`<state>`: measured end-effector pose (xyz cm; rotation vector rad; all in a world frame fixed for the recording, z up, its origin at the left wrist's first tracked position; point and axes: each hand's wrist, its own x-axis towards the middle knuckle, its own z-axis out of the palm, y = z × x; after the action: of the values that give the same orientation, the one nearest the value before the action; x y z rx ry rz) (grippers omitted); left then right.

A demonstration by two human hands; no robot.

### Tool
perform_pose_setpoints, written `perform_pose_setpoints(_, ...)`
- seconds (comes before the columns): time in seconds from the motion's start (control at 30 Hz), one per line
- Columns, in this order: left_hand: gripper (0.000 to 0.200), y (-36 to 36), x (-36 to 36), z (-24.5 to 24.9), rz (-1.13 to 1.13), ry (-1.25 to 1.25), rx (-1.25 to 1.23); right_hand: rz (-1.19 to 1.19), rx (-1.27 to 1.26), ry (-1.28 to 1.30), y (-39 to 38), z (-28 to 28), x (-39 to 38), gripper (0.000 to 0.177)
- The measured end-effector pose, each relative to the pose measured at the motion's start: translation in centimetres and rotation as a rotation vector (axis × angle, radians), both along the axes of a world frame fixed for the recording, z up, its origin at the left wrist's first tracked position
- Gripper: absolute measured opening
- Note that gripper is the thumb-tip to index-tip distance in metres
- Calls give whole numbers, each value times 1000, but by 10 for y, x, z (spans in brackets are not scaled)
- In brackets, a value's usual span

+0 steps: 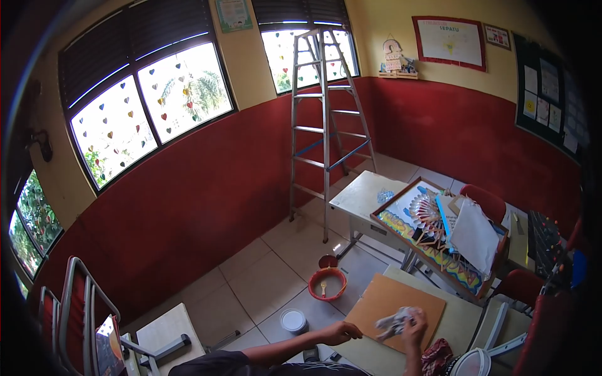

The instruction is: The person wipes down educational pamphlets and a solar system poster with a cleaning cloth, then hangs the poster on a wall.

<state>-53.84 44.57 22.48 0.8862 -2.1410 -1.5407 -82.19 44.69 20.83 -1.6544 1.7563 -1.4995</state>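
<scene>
My right hand (415, 324) is closed on a crumpled grey-white rag (394, 321), over a flat brown board (401, 291). The board lies on a pale table (461, 319) in front of me. By the board's lower left edge is my left hand (343, 332), its fingers loosely bent and nothing seen in them. A dark red patterned cloth (437, 357) lies bunched at the table's near side, close to my right forearm.
On the floor stand a red bucket (327, 298) with a brush (323, 287) in it and a lidded paint can (293, 321). A stepladder (325, 125) rises by the window. Another table (357, 194) bears a framed board (401, 222) piled with papers. Chairs (75, 301) are at left.
</scene>
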Motion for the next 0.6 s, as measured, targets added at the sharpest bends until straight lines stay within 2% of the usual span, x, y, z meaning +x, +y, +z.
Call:
perform_pose_setpoints(0.07, 36, 13, 26, -10, 164, -102, 166, -119, -17, 24, -12, 3, -54, 23)
perform_pose_setpoints(0.13, 35, 26, 64, -34, 149, -533, -149, -213, -9, 99, -18, 17, -99, 26)
perform_pose_setpoints(0.2, 36, 47, 102, -60, 137, -891, -51, -374, 14, 279, -22, 19, -133, 32)
perform_pose_setpoints(0.27, 36, 75, 137, -97, 155, -908, -14, -539, 212, 492, -19, 30, -138, 33)
perform_pose_setpoints(0.37, 40, 115, 174, -144, 196, -891, 123, -150, 720, 585, -31, -11, -139, 37)
perform_pose_setpoints(0.47, 40, 144, 198, -175, 230, -925, 217, 195, 788, 547, -25, -10, -48, 37)
perform_pose_setpoints(0.5, 42, 150, 205, -182, 272, -899, 252, 315, 841, 556, -24, -18, -11, 35)
perform_pose_setpoints(0.53, 43, 154, 215, -203, 293, -887, 315, 427, 879, 506, -25, -51, 22, 34)
perform_pose_setpoints(0.57, 43, 160, 222, -216, 304, -860, 344, 620, 916, 734, -19, -42, 66, 37)
perform_pose_setpoints(0.6, 44, 157, 231, -223, 316, -835, 367, 881, 816, 603, -10, -61, 92, 43)
